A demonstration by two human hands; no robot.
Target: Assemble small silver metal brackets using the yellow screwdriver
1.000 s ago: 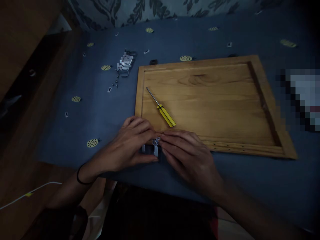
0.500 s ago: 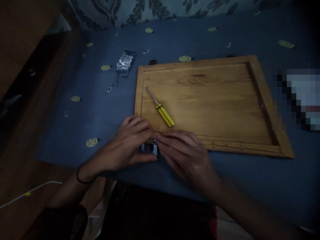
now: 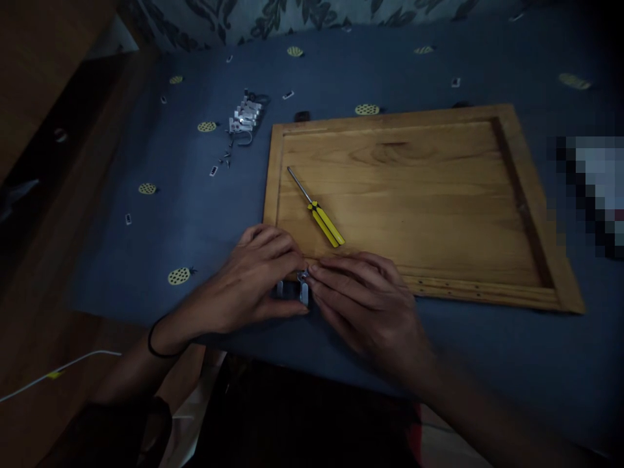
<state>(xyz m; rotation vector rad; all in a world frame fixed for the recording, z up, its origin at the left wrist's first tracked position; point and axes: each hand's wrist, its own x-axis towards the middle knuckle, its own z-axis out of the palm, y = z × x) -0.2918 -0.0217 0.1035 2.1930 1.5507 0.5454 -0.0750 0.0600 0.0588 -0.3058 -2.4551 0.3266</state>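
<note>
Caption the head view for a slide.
Left hand and right hand hold a fitting at the near edge of a panel; screwdriver lies on it, spare fittings on the cloth.

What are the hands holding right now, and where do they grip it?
Left hand and right hand pinch a small metal fitting by its top.

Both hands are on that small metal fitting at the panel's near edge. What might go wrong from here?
1. The metal fitting, pinched between left hand and right hand, sits by the near edge of the blue cloth; a slip may drop it off.
2. In this dim light the loose screws on the patterned cloth are easy to lose.
3. Nudging the wooden panel might roll the screwdriver.
</note>
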